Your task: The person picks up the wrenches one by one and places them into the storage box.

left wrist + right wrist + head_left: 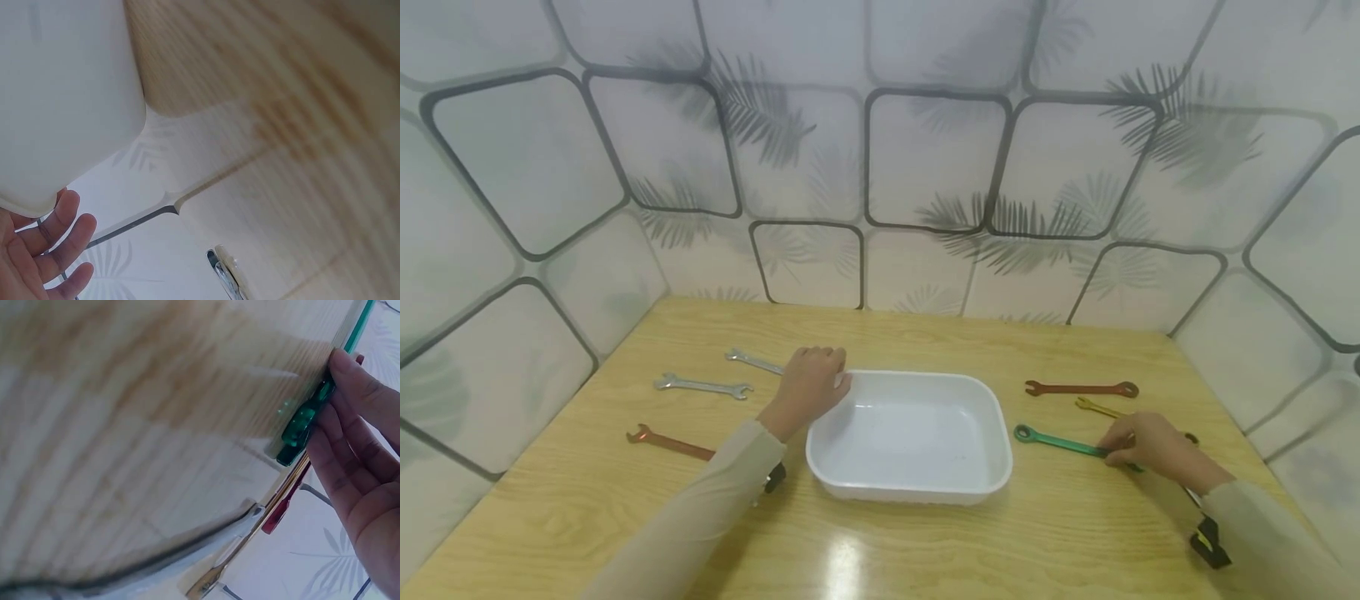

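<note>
A white rectangular basin [910, 493] stands at the middle of the wooden table. My left hand [808, 382] holds its far left corner, thumb over the rim and the other fingers outside. In the left wrist view these fingers [59, 219] lie bent beside the basin's wall. To the right, a green wrench [1060, 442] lies along the table. My right hand [1153, 446] pinches it near its right end, between thumb and fingertips; the right wrist view shows the green open end [303, 422] below the fingers.
Behind the green wrench lie a yellow wrench [1097, 407], partly hidden, and a red wrench [1082, 389]. A silver wrench [237, 525] lies nearer. Left of the basin are two silver wrenches [703, 386] and an orange-red wrench [670, 444], partly under my left sleeve. Patterned walls [925, 267] enclose the table.
</note>
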A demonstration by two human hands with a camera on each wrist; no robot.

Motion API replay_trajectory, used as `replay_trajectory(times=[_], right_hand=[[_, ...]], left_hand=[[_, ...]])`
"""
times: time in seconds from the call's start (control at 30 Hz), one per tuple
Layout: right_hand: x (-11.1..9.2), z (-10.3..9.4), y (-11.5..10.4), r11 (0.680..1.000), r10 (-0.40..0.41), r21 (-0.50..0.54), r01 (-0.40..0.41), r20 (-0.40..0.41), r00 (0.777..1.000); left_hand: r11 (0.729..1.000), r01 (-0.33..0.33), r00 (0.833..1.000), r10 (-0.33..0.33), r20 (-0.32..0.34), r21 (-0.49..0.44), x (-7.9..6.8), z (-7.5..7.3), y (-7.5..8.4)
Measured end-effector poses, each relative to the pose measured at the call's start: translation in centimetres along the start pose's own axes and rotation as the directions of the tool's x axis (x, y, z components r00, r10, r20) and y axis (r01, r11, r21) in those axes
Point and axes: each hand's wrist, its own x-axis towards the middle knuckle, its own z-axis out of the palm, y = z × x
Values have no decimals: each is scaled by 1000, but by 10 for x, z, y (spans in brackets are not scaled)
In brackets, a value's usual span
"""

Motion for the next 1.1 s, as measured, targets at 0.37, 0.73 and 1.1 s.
replay_trajectory(times=[0.37,0.73,1.1], right_hand=[[2,0,2,994,-103,-39,102,-14,995],[-1,3,2,994,-103,-25,102,-43,994],[-5,1,1,998,-65,13,66,-73,995]], left_hand=[[1000,-6,1000,6,-13,6,1,0,0],[1000,-5,1000,5,-8,6,1,2,-1],[1000,7,1000,-7,3,3,0,1,0]])
